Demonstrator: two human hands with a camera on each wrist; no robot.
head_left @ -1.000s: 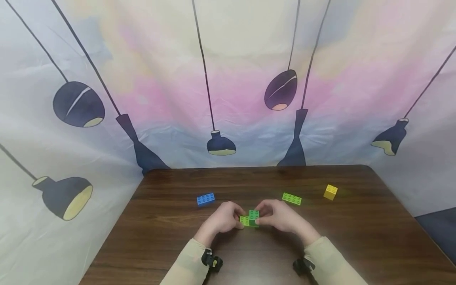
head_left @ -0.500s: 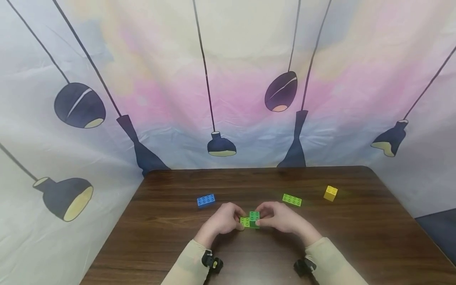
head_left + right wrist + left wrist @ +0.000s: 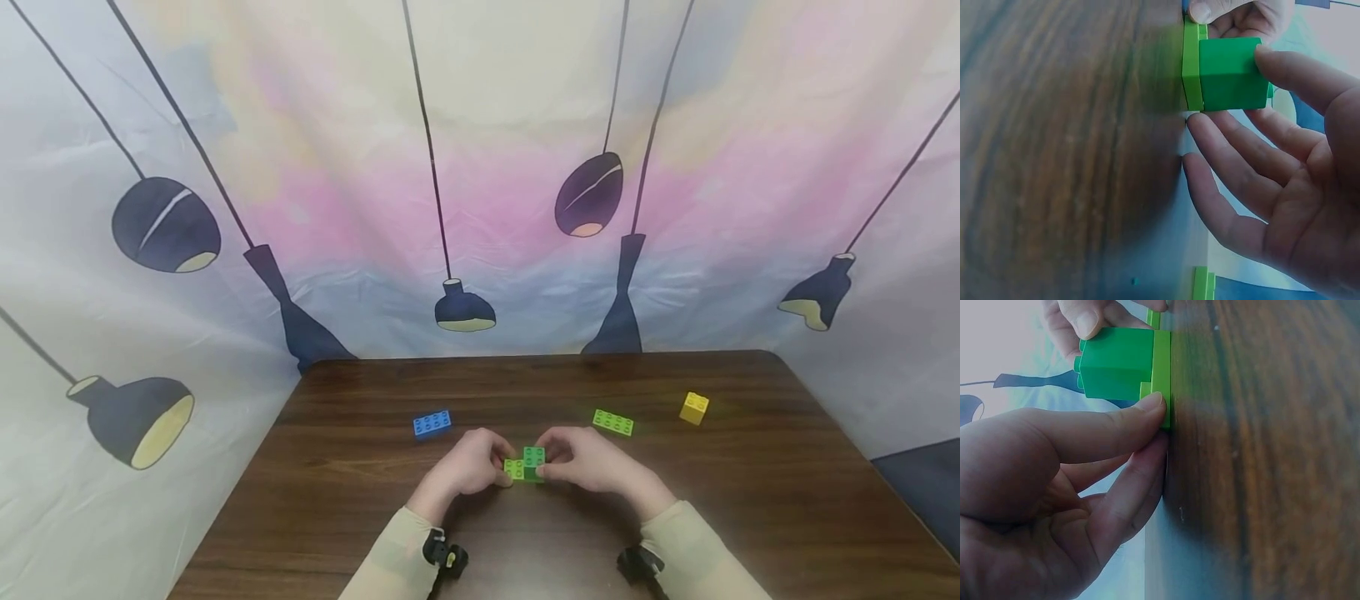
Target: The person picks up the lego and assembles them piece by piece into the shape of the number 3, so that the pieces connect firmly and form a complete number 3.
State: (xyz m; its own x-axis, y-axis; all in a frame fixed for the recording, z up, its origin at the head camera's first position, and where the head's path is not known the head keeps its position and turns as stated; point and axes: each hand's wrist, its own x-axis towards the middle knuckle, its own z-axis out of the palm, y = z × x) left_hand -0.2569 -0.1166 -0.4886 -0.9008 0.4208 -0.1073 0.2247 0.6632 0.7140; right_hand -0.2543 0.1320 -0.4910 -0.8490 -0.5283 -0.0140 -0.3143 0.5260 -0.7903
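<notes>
At the middle of the table, a dark green building block with studs on top sits on the right half of a flat lime-green building block. My left hand pinches the left end of the lime block between thumb and fingers. In the left wrist view that lime block lies against the tabletop. On the other side, my right hand holds the dark green block, its thumb on the near upper edge. The right wrist view shows the green block seated squarely against the lime one.
A blue block lies behind my left hand. Behind my right hand is another flat lime block, and a yellow block stands farther right. The brown wooden table ends at a printed curtain.
</notes>
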